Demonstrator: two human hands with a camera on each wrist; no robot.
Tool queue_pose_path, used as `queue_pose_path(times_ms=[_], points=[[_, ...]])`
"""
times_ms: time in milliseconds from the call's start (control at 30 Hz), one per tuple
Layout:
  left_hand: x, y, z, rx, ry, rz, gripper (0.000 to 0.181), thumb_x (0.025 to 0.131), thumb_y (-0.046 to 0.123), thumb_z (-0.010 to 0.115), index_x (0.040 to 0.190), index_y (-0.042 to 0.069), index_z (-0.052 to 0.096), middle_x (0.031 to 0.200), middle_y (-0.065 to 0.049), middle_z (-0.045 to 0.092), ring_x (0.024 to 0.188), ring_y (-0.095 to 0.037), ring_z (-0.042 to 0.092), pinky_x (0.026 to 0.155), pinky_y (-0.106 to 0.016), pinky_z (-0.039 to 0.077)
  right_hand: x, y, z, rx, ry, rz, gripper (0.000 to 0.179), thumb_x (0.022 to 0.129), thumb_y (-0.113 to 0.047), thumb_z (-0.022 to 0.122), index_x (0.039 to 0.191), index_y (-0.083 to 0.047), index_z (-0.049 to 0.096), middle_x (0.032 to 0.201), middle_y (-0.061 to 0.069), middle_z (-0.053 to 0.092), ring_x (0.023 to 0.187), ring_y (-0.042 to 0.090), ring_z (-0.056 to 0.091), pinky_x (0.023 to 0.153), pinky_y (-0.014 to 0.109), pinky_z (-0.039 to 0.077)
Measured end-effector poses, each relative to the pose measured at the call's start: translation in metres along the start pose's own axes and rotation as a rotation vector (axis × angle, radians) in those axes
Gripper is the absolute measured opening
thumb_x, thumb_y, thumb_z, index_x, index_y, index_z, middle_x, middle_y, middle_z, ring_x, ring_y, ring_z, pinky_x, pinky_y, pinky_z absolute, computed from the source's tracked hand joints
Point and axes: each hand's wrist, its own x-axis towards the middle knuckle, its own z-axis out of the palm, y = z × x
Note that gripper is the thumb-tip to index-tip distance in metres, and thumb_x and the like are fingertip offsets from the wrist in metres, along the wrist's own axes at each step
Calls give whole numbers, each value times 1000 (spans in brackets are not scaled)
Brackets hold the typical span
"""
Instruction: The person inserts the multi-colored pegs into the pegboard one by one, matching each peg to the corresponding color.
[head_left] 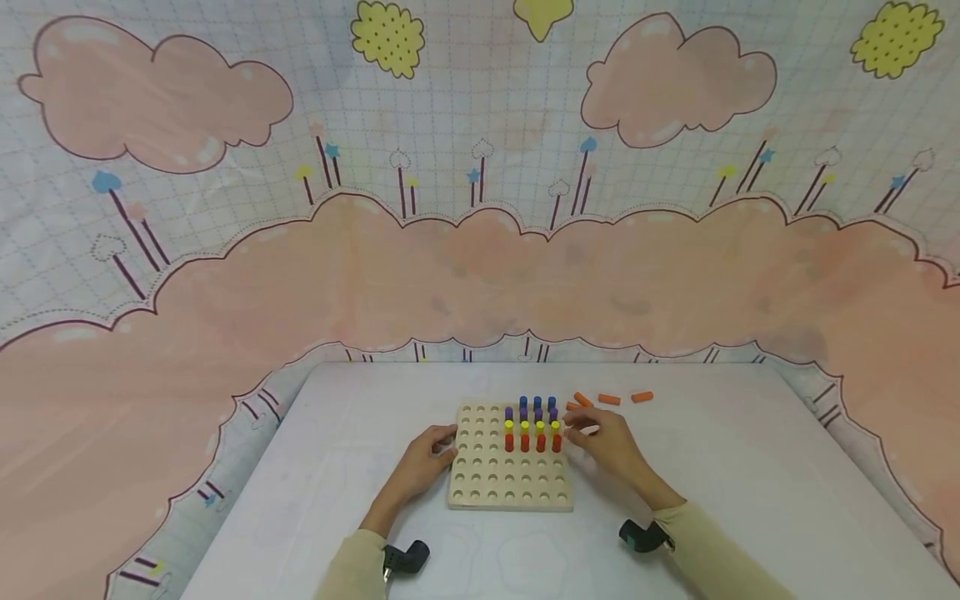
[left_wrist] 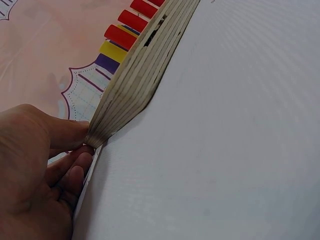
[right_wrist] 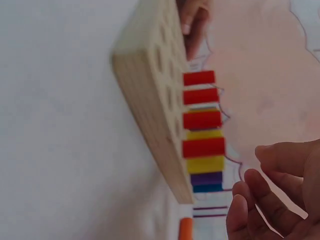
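Observation:
A light wooden pegboard (head_left: pixel 480 496) with rows of round holes lies on the table. Upright pegs fill part of its right side: red pegs (head_left: pixel 525 443), yellow pegs (head_left: pixel 540 427), purple pegs (head_left: pixel 509 413) and three blue pegs (head_left: pixel 537 402) at the back. My left hand (head_left: pixel 426 457) holds the board's left edge, with the thumb (left_wrist: pixel 70 134) at the rim and the other fingers curled low beside it. Beside the right edge, near the peg rows, hovers my right hand (head_left: pixel 603 437). In the right wrist view its thumb (right_wrist: pixel 282 156) and fingers stand apart, with nothing between them.
Several orange pegs (head_left: pixel 609 399) lie loose on the white table (head_left: pixel 705 467), behind and to the right of the board; the right hand is close to the nearest ones. A patterned cloth (head_left: pixel 480 275) hangs behind the table. Dark cameras (head_left: pixel 408 557) sit at both wrists.

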Motion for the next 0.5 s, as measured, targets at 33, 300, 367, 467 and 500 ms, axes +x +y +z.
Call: queue_pose_path(times_ms=[33, 300, 367, 467, 500], points=[[0, 0, 0, 1, 1, 2, 41, 95, 11, 62, 135, 5, 57, 127, -9, 63, 112, -23, 58, 98, -45, 48, 2, 1, -4, 1, 12, -12, 17, 87, -9, 72, 105, -8, 73, 103, 5, 73, 94, 19, 66, 85, 37, 57], [0, 0, 0, -7, 8, -1, 41, 94, 10, 63, 135, 5, 58, 128, -8, 63, 113, -23, 58, 99, -45, 48, 21, 24, -32, -26, 112, -21, 22, 92, -13, 69, 113, -4, 70, 108, 11, 72, 101, 28, 65, 88, 43, 55], [0, 0, 0, -9, 5, -3, 41, 95, 11, 62, 135, 5, 57, 129, -8, 63, 114, -23, 58, 100, -45, 48, 26, 34, -40, -44, 141, -18, 23, 92, -12, 68, 113, -4, 70, 107, 12, 72, 101, 28, 66, 85, 39, 55], [-1, 0, 0, -14, 0, -6, 41, 95, 11, 62, 136, 6, 57, 129, -8, 62, 115, -23, 58, 101, -45, 47, 31, 48, -52, -65, 155, 11, 25, 93, -13, 66, 116, -3, 69, 109, 15, 72, 101, 30, 66, 82, 33, 53], [-1, 0, 0, -16, 0, -6, 41, 95, 11, 62, 136, 6, 57, 130, -8, 62, 115, -24, 58, 101, -45, 47, 33, 52, -56, -73, 156, 17, 25, 94, -13, 65, 117, -3, 68, 111, 16, 71, 102, 30, 65, 81, 31, 53]])
